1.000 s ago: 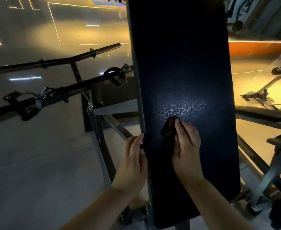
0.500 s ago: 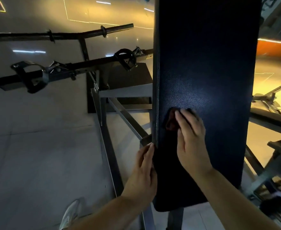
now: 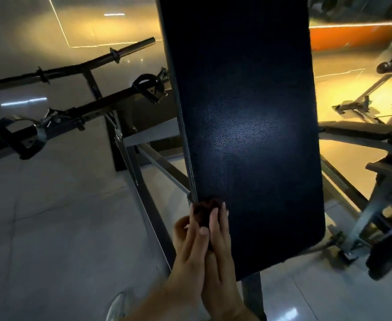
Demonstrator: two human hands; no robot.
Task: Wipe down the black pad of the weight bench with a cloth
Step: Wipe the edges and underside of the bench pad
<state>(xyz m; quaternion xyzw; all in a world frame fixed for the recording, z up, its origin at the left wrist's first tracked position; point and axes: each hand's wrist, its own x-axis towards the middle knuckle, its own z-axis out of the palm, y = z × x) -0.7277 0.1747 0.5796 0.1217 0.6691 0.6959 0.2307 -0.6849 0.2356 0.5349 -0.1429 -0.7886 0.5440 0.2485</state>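
1. At the far left lies a grey tiled floor; above it a thin dark bar slants up to the right; below that runs a thicker bar with metal clamps on it.
2. A metal frame slopes down from those bars toward the bottom edge, just left of the pad.
3. A white shoe shows on the floor at the bottom, left of the forearms.
4. The left hand sits against the pad's left edge, touching the right hand; one finger reaches up beside the cloth and the thumb side is curled; whether it grasps the cloth or only touches it, I cannot tell.
5. The cloth, dark and bunched, lies on the pad at its left edge, in the lower part of the pad.
6. The right hand lies flat with straight fingers on the cloth, pressing it to the pad; its grip is released, not clenched.
7. The black pad fills the middle, long and grained, with a pale sheen near its centre.
8. To the right stands another bench with a dark top; an orange panel sits beyond it.
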